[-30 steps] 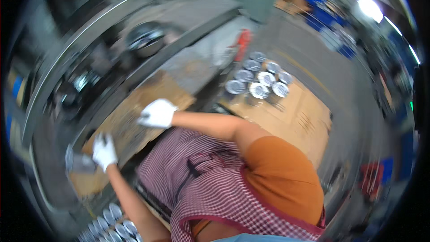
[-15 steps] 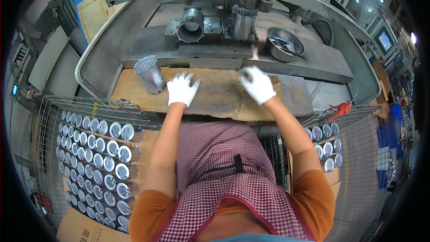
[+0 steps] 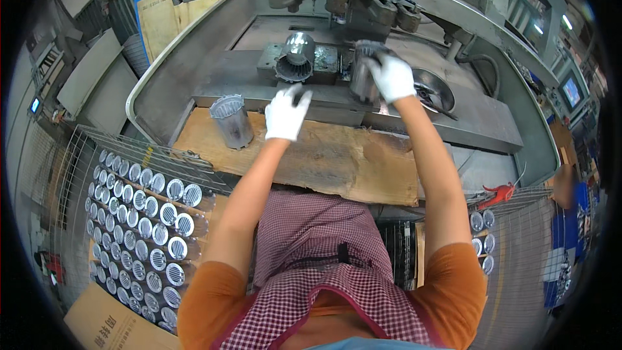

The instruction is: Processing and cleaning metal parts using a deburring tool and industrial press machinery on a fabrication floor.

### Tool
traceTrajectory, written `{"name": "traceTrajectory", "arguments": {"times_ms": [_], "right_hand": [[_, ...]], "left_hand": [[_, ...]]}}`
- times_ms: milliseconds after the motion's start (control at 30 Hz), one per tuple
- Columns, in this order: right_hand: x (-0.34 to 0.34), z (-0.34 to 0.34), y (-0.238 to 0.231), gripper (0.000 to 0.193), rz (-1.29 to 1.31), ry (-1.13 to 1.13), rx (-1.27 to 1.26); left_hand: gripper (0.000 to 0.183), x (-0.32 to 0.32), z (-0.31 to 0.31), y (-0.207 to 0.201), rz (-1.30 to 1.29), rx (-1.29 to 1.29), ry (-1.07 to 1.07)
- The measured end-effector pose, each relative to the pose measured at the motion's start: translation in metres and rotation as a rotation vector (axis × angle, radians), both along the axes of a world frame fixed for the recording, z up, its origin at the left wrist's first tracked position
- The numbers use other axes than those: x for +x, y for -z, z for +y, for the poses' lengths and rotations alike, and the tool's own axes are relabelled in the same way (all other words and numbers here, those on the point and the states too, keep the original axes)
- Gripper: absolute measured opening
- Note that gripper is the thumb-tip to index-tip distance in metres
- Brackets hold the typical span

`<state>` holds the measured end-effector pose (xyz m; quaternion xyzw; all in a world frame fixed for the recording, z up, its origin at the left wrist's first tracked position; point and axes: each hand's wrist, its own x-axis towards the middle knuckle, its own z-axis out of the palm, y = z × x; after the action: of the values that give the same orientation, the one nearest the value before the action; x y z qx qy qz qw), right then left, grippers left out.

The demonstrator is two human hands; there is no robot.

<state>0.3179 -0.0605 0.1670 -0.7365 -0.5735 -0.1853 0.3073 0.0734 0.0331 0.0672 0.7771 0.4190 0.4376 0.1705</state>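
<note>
The right hand [image 3: 391, 78] grasps a metal cylinder [image 3: 361, 78]. The left hand [image 3: 286, 116], grip loose, hangs near a second cylinder [image 3: 232, 123]

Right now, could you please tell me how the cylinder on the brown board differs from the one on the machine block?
The board cylinder stands on end; the block cylinder appears to lie with its open end toward the camera. The board cylinder looks dull; the block cylinder has brighter glints. Both are gray and metallic.

left hand [image 3: 287, 116]: fingers [image 3: 283, 98] parted | right hand [image 3: 394, 79]: farther forward | both arms [image 3: 432, 168] outstretched
</note>
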Motion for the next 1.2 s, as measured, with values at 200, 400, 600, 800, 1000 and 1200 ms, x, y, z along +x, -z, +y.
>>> {"name": "traceTrajectory", "arguments": {"times_ms": [200,400,600,800,1000,1200], "right_hand": [[-0.058,-0.068,0.048,0.035,-0.141,-0.204,0.139],[-0.110,-0.113,0.071,0.034,-0.084,-0.301,-0.104],[-0.075,-0.082,0.046,0.059,0.073,-0.138,-0.049],[-0.056,-0.021,0.030,0.053,0.245,0.004,-0.169],[-0.040,0.017,0.045,0.045,0.272,0.148,-0.111],[-0.026,0.061,0.060,0.040,0.195,0.148,-0.166]], "left_hand": [[0.058,0.055,0.051,-0.030,0.204,-0.010,-0.194],[0.045,0.031,0.085,-0.036,-0.102,0.083,-0.285],[0.044,-0.013,0.033,-0.073,0.165,0.400,-0.173],[0.010,0.037,0.002,-0.097,0.326,0.944,0.213],[0.025,0.078,0.044,-0.071,0.430,0.723,0.218],[0.025,0.055,0.051,-0.055,0.291,0.624,0.274]]}}
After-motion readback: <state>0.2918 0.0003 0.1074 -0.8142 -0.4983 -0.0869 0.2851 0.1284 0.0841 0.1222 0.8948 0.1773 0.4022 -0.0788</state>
